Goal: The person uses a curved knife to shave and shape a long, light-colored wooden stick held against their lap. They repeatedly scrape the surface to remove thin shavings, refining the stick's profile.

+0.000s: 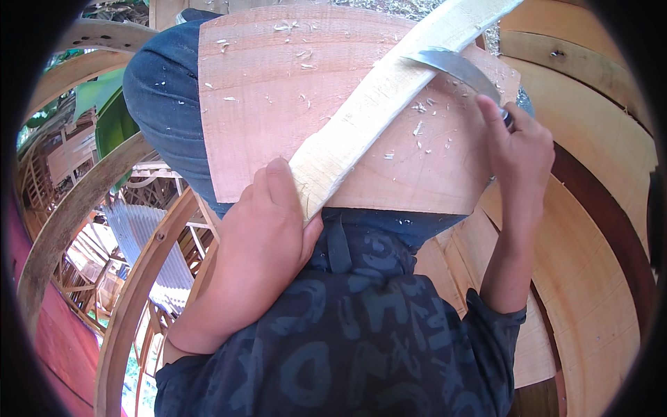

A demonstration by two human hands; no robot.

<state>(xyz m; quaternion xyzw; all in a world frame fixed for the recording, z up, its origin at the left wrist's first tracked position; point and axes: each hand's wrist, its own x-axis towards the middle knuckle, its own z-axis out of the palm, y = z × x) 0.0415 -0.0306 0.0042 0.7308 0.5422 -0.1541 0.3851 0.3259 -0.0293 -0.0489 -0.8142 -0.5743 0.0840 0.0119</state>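
Observation:
My left hand (267, 222) is closed around the near end of a long pale wooden strip (354, 125), which slants up to the far right. In my right hand (517, 142) is the handle of a knife with a curved metal blade (462, 69). The blade lies across the strip's upper part and appears to touch its surface. Beneath the strip, a flat reddish wooden board (271, 104) rests across my lap. Small curled wood shavings (417, 128) are scattered over the board. Most of the knife handle is hidden by my fingers.
Curved wooden planks (590, 278) rise along the right side. Bent wooden ribs (149, 278) stand at the left, with a corrugated metal sheet (149, 240) and a green leaf (114, 115) beyond them. More shavings (396, 7) lie past the board's far edge.

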